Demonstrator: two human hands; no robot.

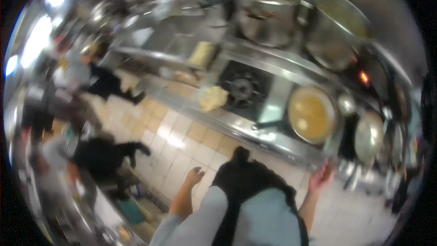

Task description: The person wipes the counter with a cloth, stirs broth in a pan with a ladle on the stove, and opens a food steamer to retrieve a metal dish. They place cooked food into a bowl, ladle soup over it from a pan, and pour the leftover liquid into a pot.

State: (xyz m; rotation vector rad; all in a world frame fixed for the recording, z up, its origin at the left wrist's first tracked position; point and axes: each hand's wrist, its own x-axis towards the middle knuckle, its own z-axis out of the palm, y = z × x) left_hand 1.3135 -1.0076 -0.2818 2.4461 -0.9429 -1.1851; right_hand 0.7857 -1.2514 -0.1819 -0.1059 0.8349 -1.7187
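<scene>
My left hand hangs over the tiled floor, its fingers loosely bent and a little apart, and nothing shows in it. My right hand is near the front edge of the stove, below a wide pan. Blur hides how its fingers are set and whether they touch anything. Yellowish liquid fills much of that pan, whose dark handle points left. A crumpled yellow cloth lies beside the black burner.
Large metal pots stand at the back of the stove. An orange glow shows at the right, near another pan. Two people in dark aprons are at the left, by a counter. Pale floor tiles run between.
</scene>
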